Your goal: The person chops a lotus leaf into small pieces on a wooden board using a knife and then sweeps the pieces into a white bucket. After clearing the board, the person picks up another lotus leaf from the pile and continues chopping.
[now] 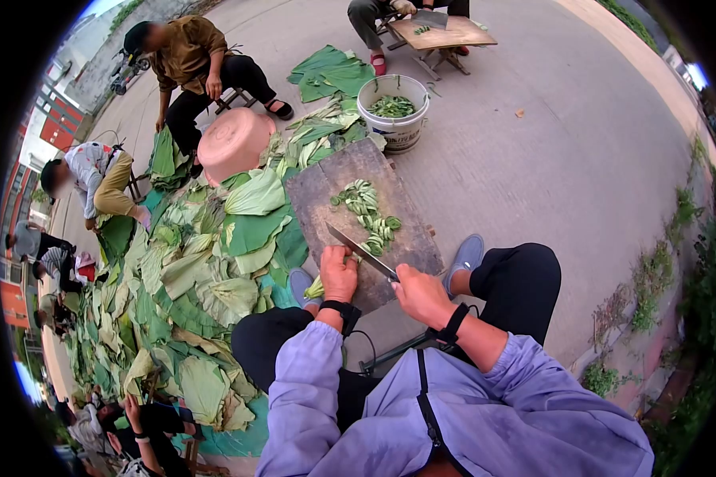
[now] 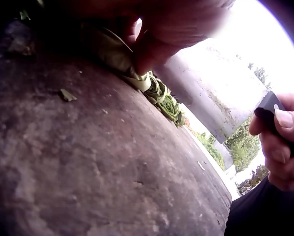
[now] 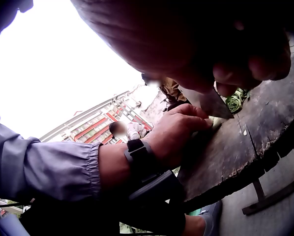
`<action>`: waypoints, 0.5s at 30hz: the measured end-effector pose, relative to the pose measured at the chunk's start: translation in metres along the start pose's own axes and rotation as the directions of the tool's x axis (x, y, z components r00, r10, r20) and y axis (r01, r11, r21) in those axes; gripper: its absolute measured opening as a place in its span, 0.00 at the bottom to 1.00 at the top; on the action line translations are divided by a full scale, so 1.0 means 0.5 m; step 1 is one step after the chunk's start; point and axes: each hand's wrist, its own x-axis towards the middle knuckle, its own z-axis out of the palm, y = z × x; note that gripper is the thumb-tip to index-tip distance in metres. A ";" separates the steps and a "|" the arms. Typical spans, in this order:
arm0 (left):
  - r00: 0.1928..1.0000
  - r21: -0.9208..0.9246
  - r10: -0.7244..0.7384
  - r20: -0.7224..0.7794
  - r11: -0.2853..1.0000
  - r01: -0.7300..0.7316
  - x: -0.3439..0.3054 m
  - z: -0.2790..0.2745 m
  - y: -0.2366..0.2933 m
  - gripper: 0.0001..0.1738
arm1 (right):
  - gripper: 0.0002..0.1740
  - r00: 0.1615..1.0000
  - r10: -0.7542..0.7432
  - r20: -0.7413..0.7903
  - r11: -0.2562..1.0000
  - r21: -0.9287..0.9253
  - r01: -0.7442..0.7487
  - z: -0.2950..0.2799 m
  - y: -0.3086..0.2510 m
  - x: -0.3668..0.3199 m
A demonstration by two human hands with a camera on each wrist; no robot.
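Note:
On a worn wooden cutting board (image 1: 314, 191) lies a heap of sliced green leaf strips (image 1: 361, 199), several curled into coils. My left hand (image 1: 339, 274) presses a rolled bundle of leaves (image 2: 112, 54) against the near part of the board; its pale end (image 1: 316, 288) sticks out on the left. A cleaver (image 1: 361, 250) is gripped by its dark handle in my right hand (image 1: 420, 294). Its broad blade stands close beside the left fingertips in the left wrist view, with cut coils (image 2: 166, 105) just past the roll's end.
Large green leaves (image 1: 207, 278) cover the ground to the left. Beyond the board stand a white bucket (image 1: 402, 137) with cut greens and a pink basin (image 1: 235, 143). Several people sit around the leaves; one at the back cuts on a small wooden table (image 1: 449, 33).

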 end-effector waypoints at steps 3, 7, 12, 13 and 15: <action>1.000 0.011 0.005 0.006 1.000 -0.005 0.001 -0.002 0.003 0.09 | 0.15 1.000 0.004 0.011 1.000 -0.006 -0.004 -0.005 -0.003 -0.007; 1.000 0.015 -0.002 0.020 1.000 0.002 0.003 -0.004 0.002 0.09 | 0.14 1.000 0.018 0.015 1.000 -0.011 -0.017 -0.004 -0.012 -0.008; 1.000 0.030 0.013 0.016 0.999 -0.013 0.005 -0.001 0.004 0.09 | 0.14 0.997 0.056 0.053 0.998 -0.033 -0.055 0.014 -0.009 0.003; 1.000 0.030 0.019 0.014 0.999 -0.019 0.004 -0.001 0.003 0.08 | 0.14 0.997 0.056 0.054 0.998 -0.033 -0.054 0.018 -0.008 0.006; 1.000 0.031 0.023 0.012 0.999 -0.024 0.004 0.000 0.002 0.08 | 0.13 0.997 0.054 0.047 0.999 -0.010 -0.053 0.022 -0.008 0.014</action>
